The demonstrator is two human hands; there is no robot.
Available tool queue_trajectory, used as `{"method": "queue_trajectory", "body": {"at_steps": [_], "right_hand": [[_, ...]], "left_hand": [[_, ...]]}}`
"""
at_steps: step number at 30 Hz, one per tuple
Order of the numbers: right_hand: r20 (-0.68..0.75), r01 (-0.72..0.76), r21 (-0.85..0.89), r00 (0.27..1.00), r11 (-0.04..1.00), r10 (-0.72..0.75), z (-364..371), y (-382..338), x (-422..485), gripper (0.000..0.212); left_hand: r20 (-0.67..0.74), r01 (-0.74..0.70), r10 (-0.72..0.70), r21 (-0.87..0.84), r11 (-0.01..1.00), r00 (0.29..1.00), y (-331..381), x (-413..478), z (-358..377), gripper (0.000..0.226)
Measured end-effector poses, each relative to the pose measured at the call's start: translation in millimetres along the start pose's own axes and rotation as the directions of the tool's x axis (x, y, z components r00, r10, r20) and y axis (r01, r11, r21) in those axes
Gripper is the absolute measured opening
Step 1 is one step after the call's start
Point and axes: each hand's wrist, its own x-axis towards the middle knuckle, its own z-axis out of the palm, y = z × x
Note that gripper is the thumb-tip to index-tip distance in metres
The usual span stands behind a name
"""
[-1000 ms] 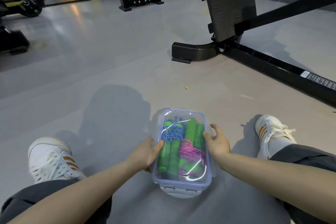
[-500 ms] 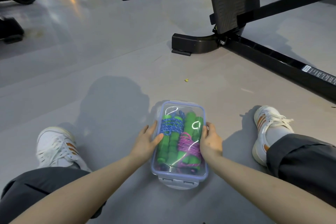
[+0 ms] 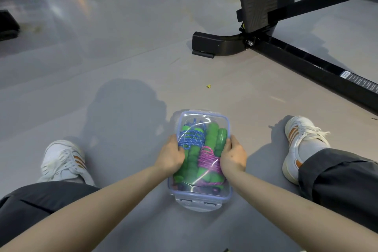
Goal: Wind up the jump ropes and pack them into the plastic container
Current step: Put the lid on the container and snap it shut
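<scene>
On the far left, a white sneaker with orange stripes (image 3: pixel 65 161) rests on the grey floor (image 3: pixel 102 67), its dark trouser leg (image 3: pixel 41 202) running off the bottom edge. Next along, the left hand (image 3: pixel 170 155) presses down on the left long side of the plastic container (image 3: pixel 201 195), fingers curled over the lid's edge and gripping it. The container sits on the floor between the person's spread legs, its clear lid (image 3: pixel 202 120) with a pale blue rim laid on top, and a latch flap (image 3: pixel 197 203) at the near end hangs open, flat against the floor. Inside, through the lid, lie the wound jump ropes: a blue rope (image 3: pixel 191 136) coiled round green foam handles (image 3: pixel 212 133) towards the far left, and a pink rope (image 3: pixel 206 158) bundled round more green handles nearer the middle. The right hand (image 3: pixel 233 155) mirrors the left, clamped on the right long side of the lid with the thumb on top. A tiny yellow scrap (image 3: pixel 208 86) lies on the floor beyond the container. Farther right, the other white sneaker (image 3: pixel 300 139) points outward, and behind it the black steel frame of a gym bench (image 3: pixel 296 55) crosses the floor.
</scene>
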Motion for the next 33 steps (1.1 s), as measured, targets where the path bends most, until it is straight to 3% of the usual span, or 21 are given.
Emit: {"method": "queue_trajectory", "body": {"at_steps": [3,7,9,11,14,16,18,21,24,26,28,30,33], "right_hand": [[0.011,-0.009,0.102,1.000,0.995,0.008,-1,3,0,0.031],[0.041,-0.071,0.265,0.997,0.962,0.062,3,10,2,0.034],[0.073,-0.115,0.343,0.993,0.932,0.096,3,11,3,0.035],[0.109,-0.151,0.378,0.987,0.913,0.119,2,11,5,0.035],[0.117,-0.156,0.380,0.986,0.912,0.119,5,15,11,0.031],[0.079,-0.093,0.252,0.994,0.963,0.076,7,21,17,0.022],[0.069,-0.066,0.162,0.996,0.985,0.055,6,25,21,0.016],[0.058,-0.023,0.181,0.998,0.983,0.013,2,19,20,0.036],[-0.019,0.008,0.106,1.000,0.994,-0.006,2,14,16,0.047],[-0.071,0.013,0.056,0.997,0.998,-0.009,4,14,13,0.043],[-0.101,-0.012,0.042,0.995,0.999,0.017,5,15,11,0.034],[-0.108,-0.023,0.036,0.994,0.999,0.027,5,15,11,0.033],[-0.106,0.002,0.034,0.994,0.999,0.001,6,18,13,0.033]], "left_hand": [[0.053,0.032,-0.022,-0.197,0.980,0.998,-1,1,-4,0.037],[0.160,0.143,-0.073,-0.487,0.861,0.984,-3,1,-11,0.034],[0.209,0.186,-0.078,-0.567,0.802,0.975,-10,3,-9,0.033],[0.201,0.184,-0.084,-0.558,0.809,0.976,-13,3,-5,0.036],[0.154,0.101,-0.036,-0.443,0.891,0.987,-10,0,-3,0.037],[0.146,-0.030,0.078,-0.306,0.952,0.986,-8,-2,-7,0.039],[0.128,-0.180,0.178,0.005,0.984,0.976,-11,2,-11,0.045],[0.077,-0.338,0.342,0.465,0.819,0.936,-8,0,-16,0.070],[0.225,-0.647,0.637,0.505,0.571,0.737,-9,-14,-5,0.057],[0.375,-0.758,0.682,0.492,0.428,0.628,-16,-31,7,0.068],[0.450,-0.740,0.617,0.569,0.359,0.646,-23,-40,14,0.094],[0.470,-0.716,0.597,0.641,0.276,0.651,-25,-43,17,0.099],[0.470,-0.707,0.596,0.661,0.250,0.651,-30,-37,18,0.099]]}}
